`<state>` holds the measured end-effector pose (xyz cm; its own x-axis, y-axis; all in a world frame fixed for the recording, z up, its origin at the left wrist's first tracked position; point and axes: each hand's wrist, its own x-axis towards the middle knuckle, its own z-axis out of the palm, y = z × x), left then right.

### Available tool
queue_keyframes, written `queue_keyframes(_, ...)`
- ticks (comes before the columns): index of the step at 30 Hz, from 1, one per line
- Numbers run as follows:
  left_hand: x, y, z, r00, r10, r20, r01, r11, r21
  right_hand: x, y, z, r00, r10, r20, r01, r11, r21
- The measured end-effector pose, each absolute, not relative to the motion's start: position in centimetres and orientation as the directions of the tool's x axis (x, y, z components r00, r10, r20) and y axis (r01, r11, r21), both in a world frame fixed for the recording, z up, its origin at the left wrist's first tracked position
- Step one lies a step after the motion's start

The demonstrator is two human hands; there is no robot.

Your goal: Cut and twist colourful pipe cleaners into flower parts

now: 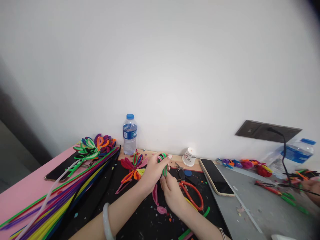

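My left hand (155, 171) curls around a green-and-pink fuzzy bundle (164, 170), pinching its upper loops above the black mat (140, 213); my right hand (173, 193) pinches its lower end, my fingers covering much of it, so I can't make out how the strands join. My right forearm hides part of a yellow strip (190, 203) and a green one (207, 212). At the far right another person's hand (311, 188) is cut off and blurred. The white wall (160, 83) closes off the back, red-handled scissors (200, 200) crowd my right wrist, and between my forearms the mat offers room among scraps.
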<state>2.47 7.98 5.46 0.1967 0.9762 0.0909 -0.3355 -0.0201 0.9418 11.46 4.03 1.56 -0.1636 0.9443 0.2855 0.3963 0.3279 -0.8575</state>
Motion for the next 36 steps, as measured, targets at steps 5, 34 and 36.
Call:
queue_keyframes(5, 2.4, 8.1, 5.4, 0.246, 0.965, 0.088, -0.406, 0.020, 0.914, 11.7, 4.0, 1.9, -0.227, 0.943, 0.243, 0.450, 0.323, -0.832)
queue_keyframes(34, 2.1, 7.7, 5.9, 0.410, 0.910, 0.054, -0.378, 0.116, 0.918, 11.6, 4.1, 1.4, -0.287, 0.956, -0.055, -0.198, -0.116, -0.973)
queue_keyframes(36, 2.1, 7.9, 5.5, 0.386, 0.920, 0.062, -0.328, 0.074, 0.942, 12.1, 4.1, 2.1, -0.311, 0.950, -0.019, -0.102, -0.054, -0.993)
